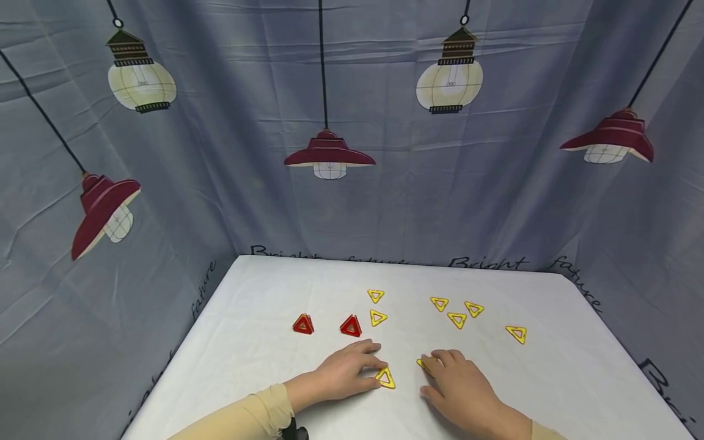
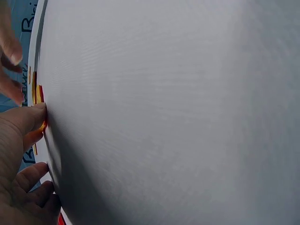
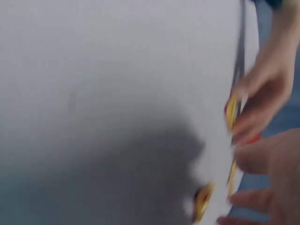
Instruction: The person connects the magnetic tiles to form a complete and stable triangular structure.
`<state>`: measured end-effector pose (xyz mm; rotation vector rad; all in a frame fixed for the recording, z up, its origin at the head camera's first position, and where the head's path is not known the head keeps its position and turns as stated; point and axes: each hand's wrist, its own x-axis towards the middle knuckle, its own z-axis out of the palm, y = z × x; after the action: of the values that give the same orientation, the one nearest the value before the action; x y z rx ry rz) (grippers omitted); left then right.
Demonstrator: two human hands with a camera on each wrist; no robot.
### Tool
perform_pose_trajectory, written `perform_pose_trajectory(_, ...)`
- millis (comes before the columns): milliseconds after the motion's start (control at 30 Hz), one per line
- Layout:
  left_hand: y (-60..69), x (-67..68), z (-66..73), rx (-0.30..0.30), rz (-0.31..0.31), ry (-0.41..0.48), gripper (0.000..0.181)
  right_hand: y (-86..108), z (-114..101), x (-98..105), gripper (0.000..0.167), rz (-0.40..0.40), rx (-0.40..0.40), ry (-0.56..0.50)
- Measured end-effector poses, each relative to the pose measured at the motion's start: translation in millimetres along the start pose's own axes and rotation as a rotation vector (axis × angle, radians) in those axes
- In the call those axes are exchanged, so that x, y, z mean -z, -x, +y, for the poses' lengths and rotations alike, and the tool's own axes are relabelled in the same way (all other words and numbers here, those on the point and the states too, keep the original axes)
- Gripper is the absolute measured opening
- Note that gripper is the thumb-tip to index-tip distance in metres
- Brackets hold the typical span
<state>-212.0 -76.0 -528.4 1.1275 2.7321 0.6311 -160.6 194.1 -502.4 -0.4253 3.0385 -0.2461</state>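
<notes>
Between its thumb and index finger, my left hand (image 1: 349, 371) pinches a yellow triangular frame (image 1: 386, 378) just above or on the white table. In the left wrist view that piece (image 2: 40, 93) shows a red edge beside the yellow. My right hand (image 1: 462, 388) reaches over another yellow triangle (image 1: 420, 363), mostly hidden under its fingers. The right fingers look relaxed and spread; whether they touch that piece is unclear. The right wrist view is blurred, with the right hand (image 3: 276, 164) at its edge and the left hand (image 3: 267, 91) opposite.
Two red triangular pieces, one at the left (image 1: 303, 324) and one nearer the middle (image 1: 351, 326), sit beyond my left hand. Two yellow triangles (image 1: 378, 317) lie near them. Several more yellow triangles (image 1: 457, 319) are spread farther back right. A grey-blue curtain (image 1: 396, 214) surrounds the table (image 1: 247, 342).
</notes>
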Motion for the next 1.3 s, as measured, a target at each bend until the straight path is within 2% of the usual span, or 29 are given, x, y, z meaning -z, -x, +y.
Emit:
perform_pose_trajectory(100, -0.9, 0.5, -0.2, 0.001, 0.004, 0.002, 0.036, -11.7, 15.4, 0.7, 0.051, 0.045, -0.022, -0.103)
perform_pose_trajectory(200, -1.4, 0.7, 0.5, 0.019, -0.003, 0.014, 0.036, -19.9, 31.9, -2.5, 0.047, 0.043, -0.041, -0.177)
perform_pose_trajectory(300, -2.6, 1.0, 1.0, 0.027, -0.006, 0.011, 0.036, -22.7, 42.2, -6.8, 0.045, 0.039, -0.044, -0.207)
perform_pose_trajectory(400, -2.8, 1.5, 2.5, 0.03, -0.005, -0.001, 0.035, -22.0, 46.7, -10.1, 0.043, 0.058, -0.01, -0.214)
perform_pose_trajectory(567, -3.3, 3.0, 3.0, 0.021, -0.003, -0.007, 0.035, -21.5, 46.5, -11.3, 0.04, 0.091, 0.021, -0.189)
perform_pose_trajectory(900, -5.9, 0.3, 2.7, -0.019, -0.005, -0.032, 0.035, -21.1, 39.1, -13.8, 0.033, 0.098, -0.019, -0.16)
perform_pose_trajectory(1300, -24.7, -1.0, 7.2, -0.046, -0.049, -0.05, 0.036, -21.5, 35.5, -18.9, 0.031, 0.134, -0.034, -0.205)
